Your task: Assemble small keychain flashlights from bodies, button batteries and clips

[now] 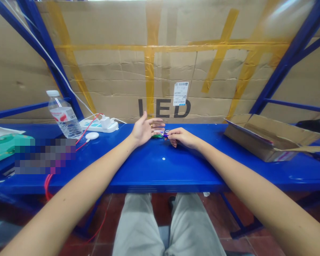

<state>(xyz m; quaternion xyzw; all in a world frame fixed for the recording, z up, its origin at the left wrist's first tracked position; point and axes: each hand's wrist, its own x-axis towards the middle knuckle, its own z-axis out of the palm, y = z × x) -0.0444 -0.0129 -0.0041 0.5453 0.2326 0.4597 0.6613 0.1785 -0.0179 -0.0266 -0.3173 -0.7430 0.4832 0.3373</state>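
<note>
Several slim pens (158, 136), with green, blue and silvery parts, lie close together between my two hands near the back of the blue table (149, 170). My left hand (142, 131) is open at their left ends, palm turned inward and fingers stretched out; a ring shows on one finger. From the other side my right hand (183, 137) closes its thumb and fingers on the right ends of the pens. The fingers partly hide the pens, so how many are gripped is unclear. In front of the hands there is a small pale round spot (163, 159) on the tabletop.
To the right stands an open cardboard box (256, 144). On the left are a water bottle (65, 115), a white power strip (110, 125), a white round disc (92, 136), a red cable (48, 183) and a green packet (9, 147). A large taped carton (117, 78) rises behind.
</note>
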